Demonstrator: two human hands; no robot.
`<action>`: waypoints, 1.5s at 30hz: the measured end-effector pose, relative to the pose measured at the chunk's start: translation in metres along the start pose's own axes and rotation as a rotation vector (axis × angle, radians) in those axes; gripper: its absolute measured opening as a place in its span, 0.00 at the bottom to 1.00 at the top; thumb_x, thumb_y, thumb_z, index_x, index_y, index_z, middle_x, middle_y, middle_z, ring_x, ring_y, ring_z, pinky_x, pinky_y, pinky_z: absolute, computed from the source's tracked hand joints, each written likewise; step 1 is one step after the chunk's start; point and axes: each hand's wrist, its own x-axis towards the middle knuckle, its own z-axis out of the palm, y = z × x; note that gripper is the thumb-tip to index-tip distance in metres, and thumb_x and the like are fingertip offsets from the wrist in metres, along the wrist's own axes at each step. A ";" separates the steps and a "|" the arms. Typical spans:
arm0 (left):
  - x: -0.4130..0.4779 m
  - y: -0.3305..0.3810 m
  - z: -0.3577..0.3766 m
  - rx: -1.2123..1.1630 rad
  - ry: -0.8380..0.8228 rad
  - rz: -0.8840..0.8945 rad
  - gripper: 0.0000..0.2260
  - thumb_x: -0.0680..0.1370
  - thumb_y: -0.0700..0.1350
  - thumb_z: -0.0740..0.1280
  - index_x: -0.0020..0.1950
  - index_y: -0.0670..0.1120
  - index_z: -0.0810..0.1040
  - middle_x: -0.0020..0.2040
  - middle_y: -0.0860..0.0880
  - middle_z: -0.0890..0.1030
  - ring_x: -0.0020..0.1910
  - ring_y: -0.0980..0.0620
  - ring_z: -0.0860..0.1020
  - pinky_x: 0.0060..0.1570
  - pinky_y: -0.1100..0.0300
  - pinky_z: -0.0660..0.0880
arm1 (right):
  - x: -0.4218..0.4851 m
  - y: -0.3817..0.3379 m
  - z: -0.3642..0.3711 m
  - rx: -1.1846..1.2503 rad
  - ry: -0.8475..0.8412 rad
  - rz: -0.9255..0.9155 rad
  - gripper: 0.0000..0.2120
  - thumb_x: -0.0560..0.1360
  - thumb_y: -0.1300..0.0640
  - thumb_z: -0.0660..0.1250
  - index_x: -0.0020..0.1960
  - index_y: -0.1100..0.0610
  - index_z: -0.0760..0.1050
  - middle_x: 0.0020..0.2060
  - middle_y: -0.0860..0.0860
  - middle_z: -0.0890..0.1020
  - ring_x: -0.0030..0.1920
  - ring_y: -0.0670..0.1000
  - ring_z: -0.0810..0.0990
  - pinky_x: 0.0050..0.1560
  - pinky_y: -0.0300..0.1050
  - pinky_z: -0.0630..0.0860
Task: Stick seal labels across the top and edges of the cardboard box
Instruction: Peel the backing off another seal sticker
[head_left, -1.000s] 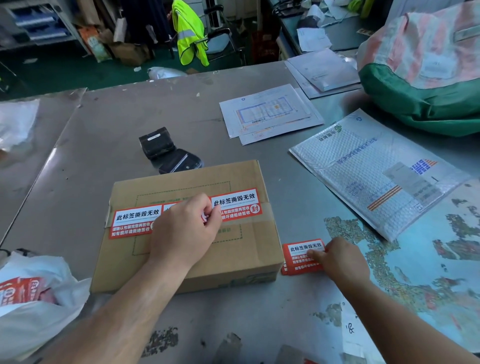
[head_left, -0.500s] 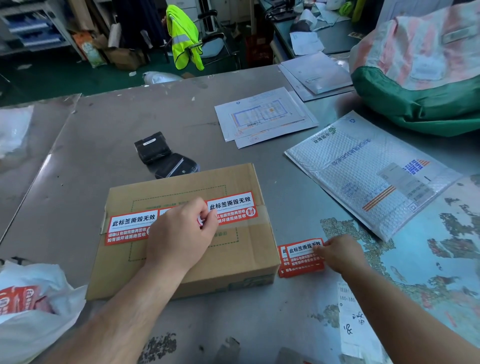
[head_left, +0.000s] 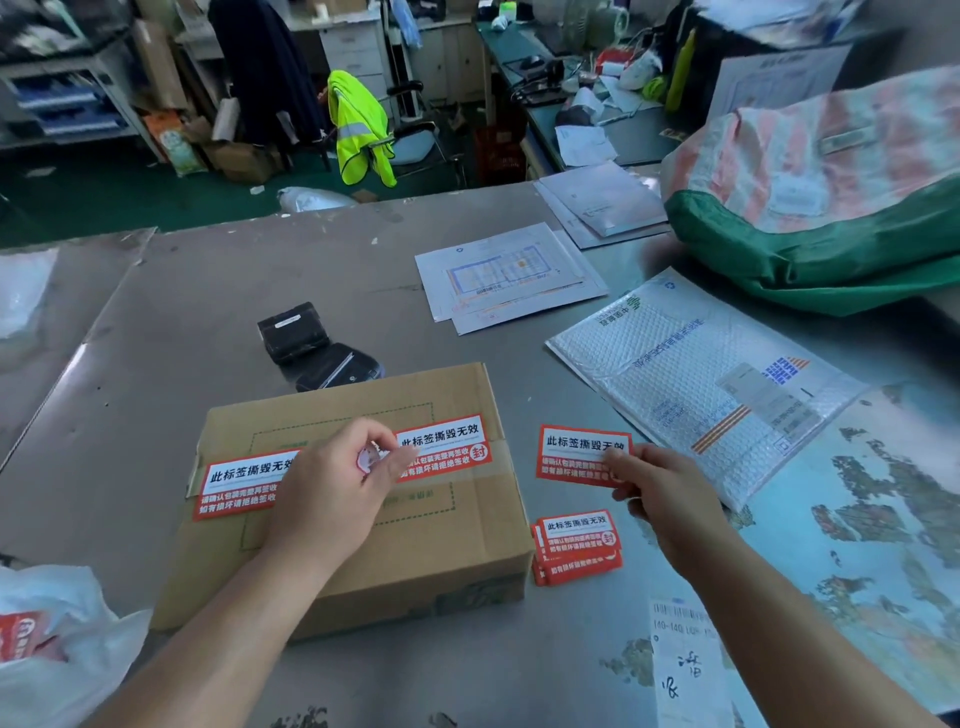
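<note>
While resting on the cardboard box (head_left: 415, 561) on the table (head_left: 208, 312), pinches a small pale scrap (head_left: 371, 460) in the curled left hand (head_left: 332, 493), over two stuck labels (head_left: 447, 447) along the top seam. Grips a loose label (head_left: 576, 452) in the right hand (head_left: 660, 493), just beside the box, above the label stack (head_left: 576, 545).

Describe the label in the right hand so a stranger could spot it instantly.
Find the cardboard box on the metal table. Just past its right edge, the right hand pinches one red-and-white label, raised off the table. Unlike the stack lying flat nearer the camera and the labels stuck on the box top, it is single and loose.
</note>
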 end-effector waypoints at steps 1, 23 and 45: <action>-0.001 0.001 -0.003 -0.036 -0.003 -0.006 0.11 0.74 0.60 0.66 0.42 0.53 0.77 0.34 0.57 0.82 0.32 0.56 0.79 0.30 0.55 0.75 | -0.005 -0.008 0.002 0.059 -0.004 -0.043 0.07 0.78 0.59 0.69 0.43 0.58 0.84 0.33 0.52 0.84 0.33 0.49 0.76 0.36 0.45 0.69; -0.049 0.025 -0.068 -0.431 -0.048 -0.238 0.08 0.73 0.48 0.73 0.37 0.45 0.80 0.36 0.55 0.83 0.40 0.69 0.78 0.32 0.77 0.70 | -0.105 -0.062 0.105 -0.130 -0.198 -0.331 0.04 0.74 0.56 0.75 0.43 0.54 0.81 0.36 0.48 0.87 0.38 0.48 0.86 0.42 0.47 0.81; -0.091 -0.073 -0.147 -1.013 -0.203 -0.332 0.13 0.74 0.50 0.69 0.49 0.40 0.80 0.44 0.46 0.86 0.42 0.55 0.83 0.38 0.69 0.74 | -0.172 -0.079 0.212 -0.351 -0.213 -0.385 0.10 0.76 0.49 0.71 0.42 0.54 0.78 0.33 0.46 0.85 0.33 0.42 0.83 0.31 0.35 0.75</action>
